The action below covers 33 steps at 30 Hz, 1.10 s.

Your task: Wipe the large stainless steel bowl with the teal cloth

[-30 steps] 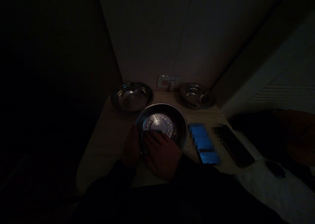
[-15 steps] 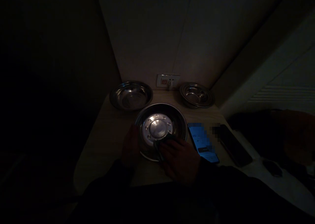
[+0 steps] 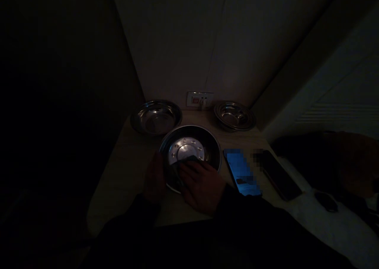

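Note:
The scene is very dark. A large steel plate (image 3: 204, 141) lies upside down or flat on the small wooden table (image 3: 124, 174) in front of me. My left hand (image 3: 154, 177) grips the plate's near left rim. My right hand (image 3: 201, 184) presses a dark cloth (image 3: 183, 164) onto the near part of the plate, fingers closed over it. The cloth's edges are hard to make out in the gloom.
Two more steel bowls stand at the back, one at the left (image 3: 156, 117) and one at the right (image 3: 235, 116), with a wall socket (image 3: 197, 99) between them. A lit phone (image 3: 242, 171) and a dark phone (image 3: 278, 174) lie to the right.
My right hand slid the cloth to the right over the plate, then back toward the left and centre. My left hand stayed on the rim.

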Available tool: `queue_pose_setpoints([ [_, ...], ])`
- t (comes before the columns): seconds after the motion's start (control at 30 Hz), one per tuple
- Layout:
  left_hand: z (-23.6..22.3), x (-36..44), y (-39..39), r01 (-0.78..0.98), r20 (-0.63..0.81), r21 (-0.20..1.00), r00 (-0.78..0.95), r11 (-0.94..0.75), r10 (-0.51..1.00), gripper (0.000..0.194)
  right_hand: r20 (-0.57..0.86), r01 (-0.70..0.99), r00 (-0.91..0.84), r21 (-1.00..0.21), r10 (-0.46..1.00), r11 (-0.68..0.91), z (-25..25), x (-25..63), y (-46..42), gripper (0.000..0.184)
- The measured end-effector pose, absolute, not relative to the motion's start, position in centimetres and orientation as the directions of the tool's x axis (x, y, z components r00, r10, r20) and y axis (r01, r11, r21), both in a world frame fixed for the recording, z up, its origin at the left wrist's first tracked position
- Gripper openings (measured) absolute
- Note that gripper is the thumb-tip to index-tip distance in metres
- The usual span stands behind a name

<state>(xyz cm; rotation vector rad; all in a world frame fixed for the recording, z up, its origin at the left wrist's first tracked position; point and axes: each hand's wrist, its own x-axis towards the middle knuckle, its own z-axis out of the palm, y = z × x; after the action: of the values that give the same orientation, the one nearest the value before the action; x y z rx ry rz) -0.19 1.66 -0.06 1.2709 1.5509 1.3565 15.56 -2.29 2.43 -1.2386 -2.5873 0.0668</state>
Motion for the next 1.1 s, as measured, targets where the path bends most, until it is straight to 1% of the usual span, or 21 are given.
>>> queue_pose_setpoints([
  [0.17,0.3,0.1,1.5,0.207,0.114,0.976,-0.25,-0.062,0.962,0.047,0.136,0.761,-0.624,-0.118,0.769,0.638,3.2,18.4,-3.0,0.036],
  [0.3,0.3,0.1,1.4,0.209,0.084,0.978,-0.268,-0.027,0.96,0.05,0.15,0.78,-0.596,-0.123,0.789,0.613,3.0,17.8,-3.4,0.041],
  [0.4,-0.1,-0.1,1.4,0.216,0.098,0.976,-0.269,-0.039,0.958,0.051,0.16,0.783,-0.568,-0.197,0.807,0.59,2.7,16.0,-3.5,0.045],
  [0.53,-0.6,-0.3,1.5,0.183,0.027,0.983,-0.291,0.027,0.956,0.055,0.165,0.718,-0.587,-0.347,0.793,0.603,2.8,13.4,-2.9,0.052],
  [0.63,-0.4,-0.4,1.5,0.205,0.005,0.976,-0.329,0.066,0.944,0.056,0.189,0.699,-0.579,-0.386,0.794,0.602,3.0,12.8,-2.8,0.057],
  [0.73,0.0,-0.3,1.5,0.2,0.036,0.979,-0.307,0.027,0.951,0.051,0.154,0.685,-0.63,-0.352,0.761,0.638,3.1,14.4,-3.2,0.059],
  [0.87,0.2,-0.2,1.3,0.165,0.055,0.986,-0.271,-0.01,0.961,0.046,0.053,0.686,-0.702,-0.216,0.71,0.695,3.7,18.4,-3.4,0.054],
  [0.97,0.2,0.0,1.2,0.166,0.074,0.986,-0.273,-0.029,0.959,0.043,0.01,0.679,-0.727,-0.133,0.686,0.722,4.3,20.1,-3.3,0.051],
  [1.03,0.3,0.2,1.1,0.15,0.087,0.988,-0.267,-0.048,0.96,0.044,0.012,0.685,-0.722,-0.122,0.691,0.718,4.3,20.1,-3.4,0.049],
  [1.1,0.5,0.4,0.9,0.138,0.096,0.989,-0.259,-0.061,0.961,0.046,0.031,0.693,-0.709,-0.148,0.704,0.705,4.1,19.3,-3.7,0.049],
])
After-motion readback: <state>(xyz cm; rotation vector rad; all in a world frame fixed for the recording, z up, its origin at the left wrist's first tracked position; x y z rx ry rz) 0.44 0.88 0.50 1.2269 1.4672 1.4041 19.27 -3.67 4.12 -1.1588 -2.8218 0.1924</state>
